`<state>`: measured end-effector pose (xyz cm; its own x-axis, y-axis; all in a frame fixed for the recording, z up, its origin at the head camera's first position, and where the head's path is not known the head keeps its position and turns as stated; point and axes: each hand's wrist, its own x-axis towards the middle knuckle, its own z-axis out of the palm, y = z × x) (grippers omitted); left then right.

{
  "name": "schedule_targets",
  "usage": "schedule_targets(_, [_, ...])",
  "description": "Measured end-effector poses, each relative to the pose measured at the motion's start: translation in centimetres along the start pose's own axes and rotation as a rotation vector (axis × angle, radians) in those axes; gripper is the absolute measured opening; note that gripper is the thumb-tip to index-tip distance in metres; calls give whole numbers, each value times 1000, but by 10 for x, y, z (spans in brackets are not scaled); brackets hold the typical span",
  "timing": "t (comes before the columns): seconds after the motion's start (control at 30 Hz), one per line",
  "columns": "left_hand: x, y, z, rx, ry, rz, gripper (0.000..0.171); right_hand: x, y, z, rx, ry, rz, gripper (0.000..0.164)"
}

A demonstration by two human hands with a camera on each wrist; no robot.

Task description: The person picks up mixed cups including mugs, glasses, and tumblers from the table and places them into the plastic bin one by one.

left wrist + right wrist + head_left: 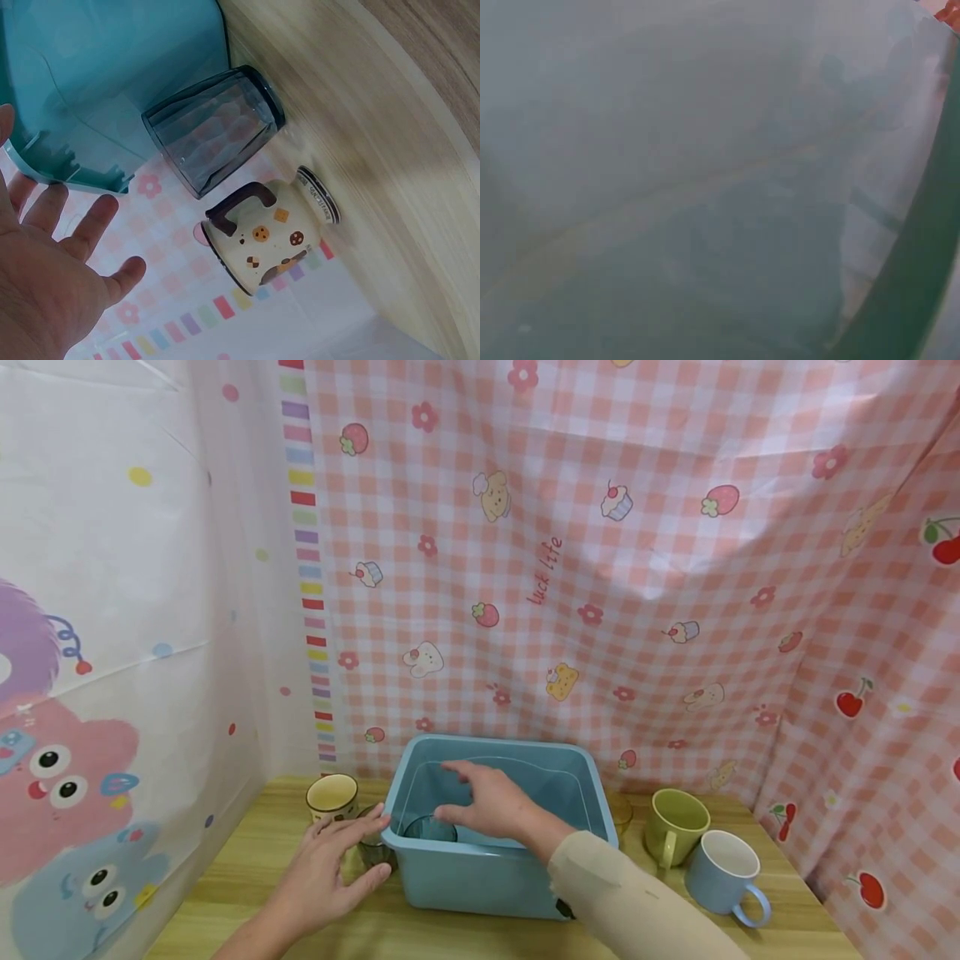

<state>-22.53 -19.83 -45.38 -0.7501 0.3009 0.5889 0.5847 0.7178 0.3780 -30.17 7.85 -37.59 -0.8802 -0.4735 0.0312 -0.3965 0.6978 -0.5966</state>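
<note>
A blue-green plastic bin [480, 881] stands in the middle of the table. My right hand [491, 802] reaches over its front rim, thumb and fingers spread apart, with nothing between them. Just left of that thumb, a tinted glass [429, 829] shows inside the bin. My left hand [322, 868] is at the bin's left corner, its fingers extended and overlapping the rim. Beside the bin, partly behind those fingers, stands a dark clear tumbler [217, 127]. A cream mug with cookie pictures [270, 232] and a brown handle is behind the tumbler.
To the bin's right are a green mug [675, 827] and a light blue mug [722, 872]. An amber glass [621, 812] peeks out behind the bin's right side. A pink checked curtain [555, 568] hangs behind the wooden table [225, 893]. The bin wall fills the blurred right wrist view.
</note>
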Motion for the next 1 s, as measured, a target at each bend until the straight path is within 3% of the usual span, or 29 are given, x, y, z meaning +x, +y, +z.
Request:
schedule_targets(0.5, [0,-1,1,-6,-1,-7,55,-8,0,-17,30,58,-43,74])
schedule_targets(1.0, [0,1,0,-7,-3,-9,55,-20,7,-35,87,145,-26,79])
